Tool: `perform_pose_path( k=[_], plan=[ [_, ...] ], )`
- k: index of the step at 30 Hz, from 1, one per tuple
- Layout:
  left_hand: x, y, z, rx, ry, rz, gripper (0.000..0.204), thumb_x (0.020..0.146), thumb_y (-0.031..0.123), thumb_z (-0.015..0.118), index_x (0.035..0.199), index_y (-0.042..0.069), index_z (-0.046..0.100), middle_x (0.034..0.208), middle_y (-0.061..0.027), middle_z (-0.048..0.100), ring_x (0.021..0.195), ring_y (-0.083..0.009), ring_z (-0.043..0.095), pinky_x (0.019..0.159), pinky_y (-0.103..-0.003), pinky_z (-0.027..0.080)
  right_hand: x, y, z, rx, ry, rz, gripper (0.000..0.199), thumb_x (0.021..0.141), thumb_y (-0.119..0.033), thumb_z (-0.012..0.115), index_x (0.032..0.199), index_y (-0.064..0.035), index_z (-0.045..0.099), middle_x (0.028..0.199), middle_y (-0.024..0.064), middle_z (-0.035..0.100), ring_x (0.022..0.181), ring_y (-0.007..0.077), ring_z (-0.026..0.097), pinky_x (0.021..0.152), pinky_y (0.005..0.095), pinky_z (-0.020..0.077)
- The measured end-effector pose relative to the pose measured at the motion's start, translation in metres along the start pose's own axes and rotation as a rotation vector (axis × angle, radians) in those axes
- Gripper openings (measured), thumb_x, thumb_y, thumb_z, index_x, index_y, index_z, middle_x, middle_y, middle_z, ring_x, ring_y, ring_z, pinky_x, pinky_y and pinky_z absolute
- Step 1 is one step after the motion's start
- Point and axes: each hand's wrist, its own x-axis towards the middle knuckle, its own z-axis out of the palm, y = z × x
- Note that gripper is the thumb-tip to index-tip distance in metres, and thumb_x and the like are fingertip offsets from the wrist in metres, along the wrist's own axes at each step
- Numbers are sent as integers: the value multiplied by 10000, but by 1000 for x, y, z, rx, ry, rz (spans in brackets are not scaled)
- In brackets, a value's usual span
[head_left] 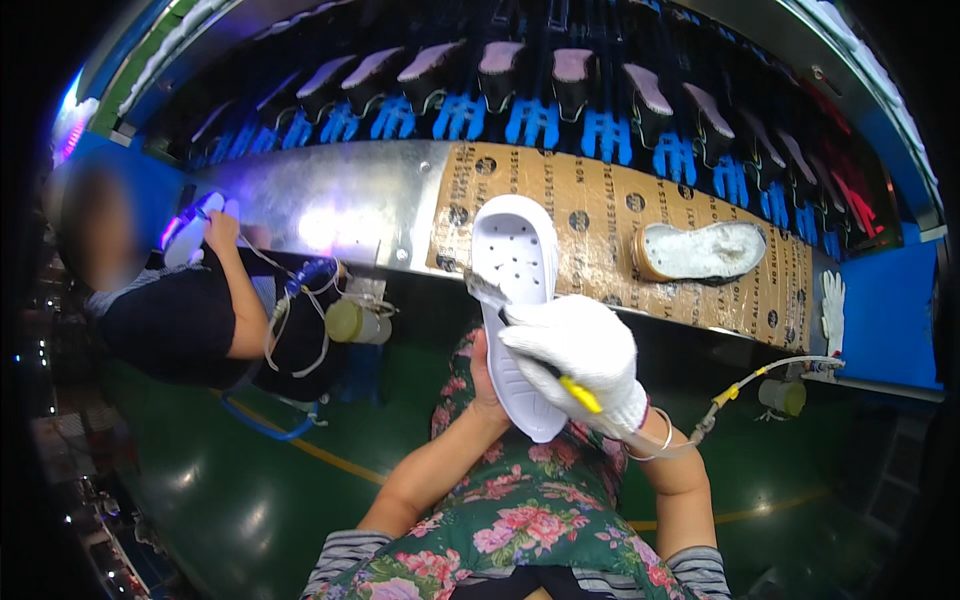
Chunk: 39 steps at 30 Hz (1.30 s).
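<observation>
A pale white shoe sole point(515, 250) with several small holes in its broad upper part stands out in front of me, its narrow heel toward my body. Bare fingers of my left hand point(487, 388) grip it from the left side and underneath. Over its middle, my right hand point(580, 355), in a white knit glove, is closed around a slim tool with a yellow and black handle point(578, 393). The tool's flat greyish, brush-like tip point(487, 290) is at the sole's left edge; whether it touches cannot be seen clearly.
Brown printed cardboard point(600, 200) covers the bench, bearing a tan-edged sole point(700, 252) with a whitish inside. Behind hang dark shoes over blue holders point(530, 122). A thin hose point(745, 385) runs from my right wrist to the bench's right end. A co-worker point(180, 310) sits left.
</observation>
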Motion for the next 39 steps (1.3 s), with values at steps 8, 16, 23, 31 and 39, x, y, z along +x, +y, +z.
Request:
perform_pose_path(
  k=[8,16,23,31,39],
  plan=[
    [12,4,-2,94,-21,-12,1015,953,780,549,1678,114,302,1651,-218,429,1485,-376,476,1245,-534,385,-13,1,16,-85,43,-96,400,721,-13,838,1113,-80,798,1128,142,794,965,310,761,824,410,594],
    [37,23,23,121,-217,216,1042,967,861,401,1702,141,238,1655,-217,416,1480,-381,474,1230,-564,388,-10,11,15,39,152,-27,332,740,-59,829,1071,-71,802,1101,142,798,962,323,767,840,402,593],
    [44,30,40,-169,-58,255,1080,919,863,511,1670,124,276,1608,-156,473,1243,-526,622,1038,-677,535,-14,15,8,239,73,95,299,767,-34,830,1058,-91,796,1114,137,793,1002,329,767,892,423,595],
    [55,47,37,-37,-385,99,1031,938,839,520,1671,155,280,1577,-151,470,1225,-511,571,960,-677,566,-19,9,11,535,-89,135,262,763,-48,846,1010,-122,798,1056,65,801,985,293,769,863,390,593],
    [56,67,35,-30,-305,-8,1121,895,870,554,1679,127,252,1614,-164,431,1198,-480,597,957,-646,558,-29,2,16,412,-151,-33,320,772,-41,859,1071,-134,792,1111,73,793,959,275,762,831,383,590]
  ],
)
